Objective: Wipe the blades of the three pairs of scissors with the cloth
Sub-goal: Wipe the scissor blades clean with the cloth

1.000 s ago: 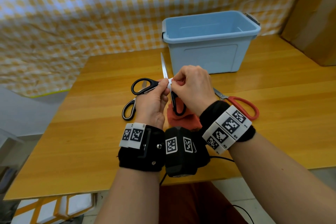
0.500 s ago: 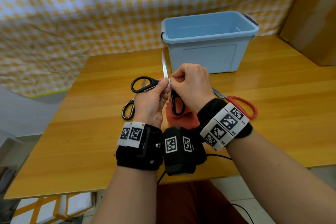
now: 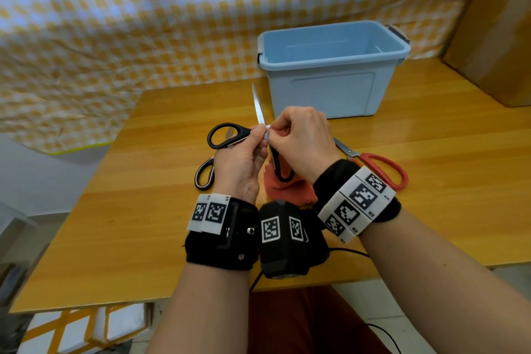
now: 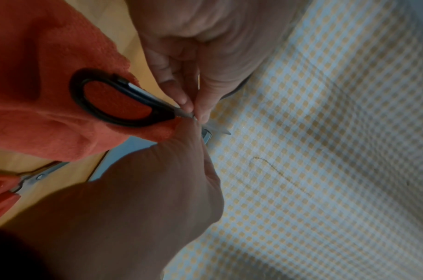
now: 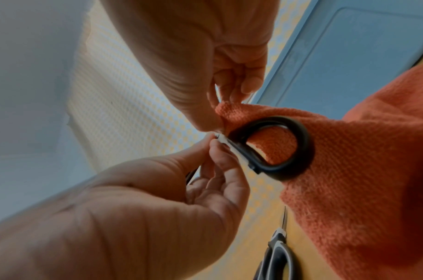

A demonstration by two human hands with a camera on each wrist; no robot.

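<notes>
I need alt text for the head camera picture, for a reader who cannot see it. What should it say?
Two hands hold open black-handled scissors above a wooden table: the left hand pinches them near the pivot, and the right hand holds an orange cloth there. Grey-handled scissors and red-handled scissors lie on the table, with a blue plastic bin behind.

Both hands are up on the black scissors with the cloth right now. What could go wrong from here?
1. The black scissors are open, one bare blade pointing up. Both hands pinch near the pivot, so the left hand or right hand could slide onto an edge.
2. The orange cloth hangs through one handle loop and may snag or bunch during the wipe.
3. The red scissors lie beside the right wrist; a low sweep might knock them.
</notes>
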